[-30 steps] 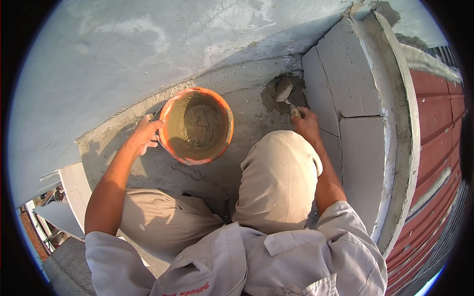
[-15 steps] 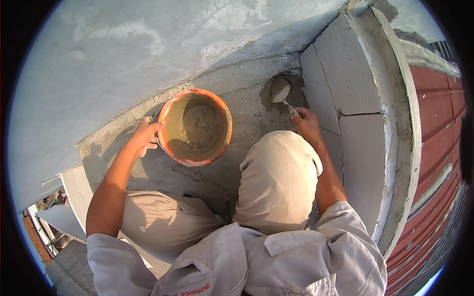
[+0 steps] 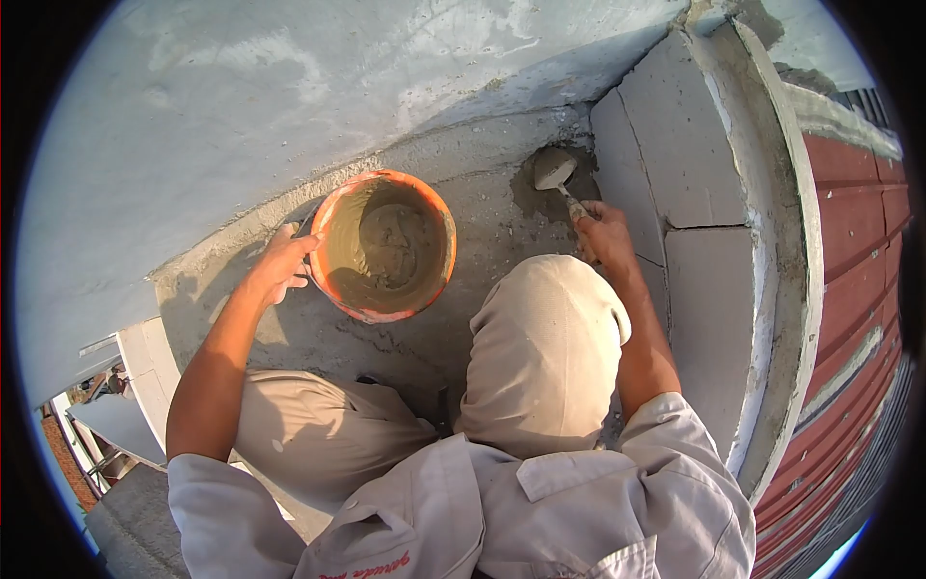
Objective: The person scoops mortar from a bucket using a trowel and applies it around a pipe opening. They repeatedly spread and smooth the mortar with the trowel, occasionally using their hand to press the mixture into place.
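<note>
An orange-rimmed bucket [image 3: 442,207] with wet grey mortar [image 3: 388,246] inside stands on the concrete floor, tilted a little toward me. My left hand [image 3: 285,262] grips its left rim, thumb over the edge. Closed round the handle of a trowel [image 3: 555,169] is my right hand [image 3: 603,232]. The trowel's blade lies over a dark wet patch of mortar [image 3: 529,193] in the corner, beside the block wall.
A smooth grey wall [image 3: 222,125] runs along the far side. Light blocks [image 3: 709,289] form a low wall at right, with red metal roofing [image 3: 849,251] beyond. My bent knee [image 3: 545,347] is between bucket and right arm.
My right hand and the trowel have shifted slightly to the right, and the blade has turned a little. The left hand still holds the bucket.
</note>
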`<move>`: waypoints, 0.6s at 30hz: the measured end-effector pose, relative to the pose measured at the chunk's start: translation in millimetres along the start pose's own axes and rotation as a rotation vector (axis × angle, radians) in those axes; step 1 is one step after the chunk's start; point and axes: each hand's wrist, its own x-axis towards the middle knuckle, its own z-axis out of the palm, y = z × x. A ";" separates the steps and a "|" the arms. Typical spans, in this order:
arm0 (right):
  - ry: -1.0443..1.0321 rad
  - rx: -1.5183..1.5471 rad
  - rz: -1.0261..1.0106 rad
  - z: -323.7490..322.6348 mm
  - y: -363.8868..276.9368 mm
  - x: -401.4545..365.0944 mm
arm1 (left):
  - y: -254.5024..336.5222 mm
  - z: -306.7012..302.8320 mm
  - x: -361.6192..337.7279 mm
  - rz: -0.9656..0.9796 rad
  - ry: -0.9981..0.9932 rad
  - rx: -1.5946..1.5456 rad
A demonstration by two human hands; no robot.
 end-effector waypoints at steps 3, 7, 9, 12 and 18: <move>0.008 -0.012 -0.004 -1.7 0.2 0.9 | 0.0 2.6 3.6 -0.005 0.010 0.002; -0.031 0.041 -0.021 -1.4 0.4 -0.8 | -2.2 -2.4 6.5 -0.017 0.003 0.008; -0.015 0.005 -0.036 0.4 4.6 -1.4 | -2.5 -1.6 7.7 -0.021 0.000 0.013; -0.013 -0.064 -0.031 -5.9 2.5 -2.8 | 0.9 -1.1 6.1 -0.008 0.002 -0.004; 0.113 -0.525 -0.324 -22.7 13.0 -7.1 | -3.6 -3.0 7.8 -0.012 -0.013 -0.004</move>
